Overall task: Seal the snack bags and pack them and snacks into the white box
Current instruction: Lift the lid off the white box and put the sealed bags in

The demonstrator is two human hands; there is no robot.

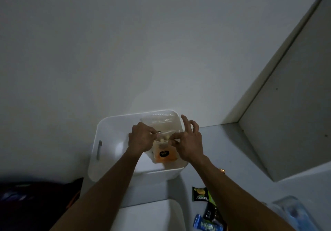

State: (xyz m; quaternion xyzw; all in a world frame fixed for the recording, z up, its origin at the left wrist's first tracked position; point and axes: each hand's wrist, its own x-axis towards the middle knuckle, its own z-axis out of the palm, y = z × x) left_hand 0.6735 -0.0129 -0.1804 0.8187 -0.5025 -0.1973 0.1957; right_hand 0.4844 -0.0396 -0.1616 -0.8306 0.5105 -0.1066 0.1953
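A clear zip bag [163,152] with orange snacks and a round black label hangs over the white box [107,141]. My left hand [141,138] pinches the bag's top strip at its left end. My right hand [188,143] pinches the strip at its right end with thumb and forefinger, the other fingers lifted. Another clear bag [161,120] lies inside the box against its far wall. Loose snacks lie on the table near me: a black and green Nextar packet [199,194], a dark packet [212,212] and a blue wrapper [206,224].
The box stands against a white wall, its slot handle [99,149] on the left side. A white lid [148,216] lies at the near edge. A grey cabinet side [290,105] rises on the right. Dark cloth [35,204] sits at bottom left, a clear blue-tinted bag [295,211] at bottom right.
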